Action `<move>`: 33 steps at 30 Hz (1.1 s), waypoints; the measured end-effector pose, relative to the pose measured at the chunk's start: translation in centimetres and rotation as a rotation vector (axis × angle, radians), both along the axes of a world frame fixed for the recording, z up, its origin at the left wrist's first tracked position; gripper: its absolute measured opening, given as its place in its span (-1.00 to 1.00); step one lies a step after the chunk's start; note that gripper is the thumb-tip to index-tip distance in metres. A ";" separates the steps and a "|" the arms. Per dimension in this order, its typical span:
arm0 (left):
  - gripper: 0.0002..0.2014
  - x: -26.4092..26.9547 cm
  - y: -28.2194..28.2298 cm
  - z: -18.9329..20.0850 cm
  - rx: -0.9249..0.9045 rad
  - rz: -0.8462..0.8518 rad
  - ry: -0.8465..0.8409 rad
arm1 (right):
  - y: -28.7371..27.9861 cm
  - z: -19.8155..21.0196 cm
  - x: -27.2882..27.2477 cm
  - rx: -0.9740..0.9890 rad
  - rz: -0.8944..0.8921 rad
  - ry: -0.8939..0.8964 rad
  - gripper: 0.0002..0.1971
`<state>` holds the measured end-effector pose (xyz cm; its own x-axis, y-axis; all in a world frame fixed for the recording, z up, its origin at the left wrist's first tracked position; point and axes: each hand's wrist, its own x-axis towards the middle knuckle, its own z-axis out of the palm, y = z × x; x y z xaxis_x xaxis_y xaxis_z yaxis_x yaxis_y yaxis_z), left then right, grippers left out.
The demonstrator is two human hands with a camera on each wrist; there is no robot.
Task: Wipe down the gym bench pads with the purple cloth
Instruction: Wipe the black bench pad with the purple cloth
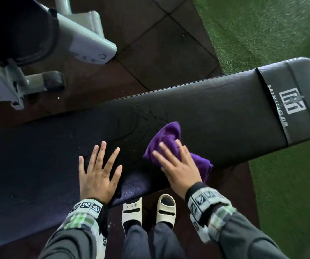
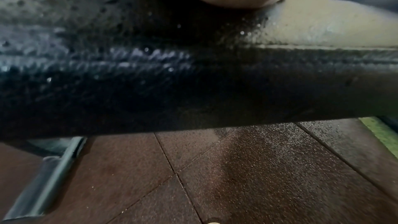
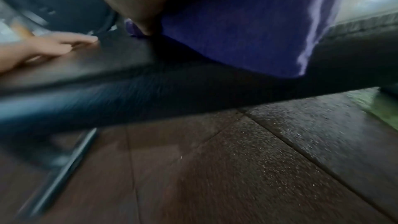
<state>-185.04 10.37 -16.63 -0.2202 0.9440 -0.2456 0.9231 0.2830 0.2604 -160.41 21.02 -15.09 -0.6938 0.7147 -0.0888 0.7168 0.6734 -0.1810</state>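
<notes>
- Closest in, the head view shows the person's feet in pale slides point(image 1: 148, 212) on the floor tiles point(image 1: 150, 53), tucked right up against the near edge of the bench.
- Left hand point(image 1: 99, 172) is spread flat on the pad point(image 1: 215, 113), fingers straight, holding nothing (looks like it's just bracing).
- Right hand point(image 1: 178, 165) lies flat with straight fingers pressing the cloth point(image 1: 169, 139) onto the pad, just beside the left hand, more toward the logo end. It's a press, not a curled grab.
- So the step in hand is the wipe itself, mid-pad. Wet streaks and droplets point(image 1: 141, 118) sit on the pad just past the cloth, so probably the next move is pushing the cloth across that patch with steady downward pressure, then on toward the far ends. The cloth is bunched and part of it drapes over the near edge, so it could maybe use flattening out.
- Farther out: the logo point(image 1: 292, 101) end of the pad, grey machine frame point(image 1: 87, 40) off to the far left, green turf point(image 1: 271, 25) beyond.
- View differences: only the head view gives the full layout and both hands' finger positions. The left wrist view gets the droplets on the pad's side up close plus a bench leg point(image 2: 49, 173) underneath, which the head view hides. The right wrist view (pretty blurry) shows the cloth hanging over the pad edge, with the left hand off to the side.
</notes>
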 end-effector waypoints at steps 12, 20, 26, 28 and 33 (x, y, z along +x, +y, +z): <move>-0.44 0.1 0.0 0.2 0.011 0.004 -0.019 | 4.5 0.6 7.3 -0.040 -0.191 -0.106 -0.53; -0.43 0.0 0.0 0.1 -0.002 0.005 -0.021 | 0.5 -0.8 -0.5 -0.019 0.146 -0.029 -0.55; -0.44 -0.1 0.0 0.0 0.029 0.000 -0.009 | -1.2 -0.6 6.3 -0.051 0.262 -0.099 -0.40; -0.44 0.0 -0.1 -0.1 0.041 0.000 -0.004 | 0.5 -0.5 7.8 -0.041 0.182 -0.105 -0.48; -0.44 0.0 0.0 -0.2 0.040 0.008 0.003 | 4.3 0.7 4.2 0.035 -0.104 -0.042 -0.54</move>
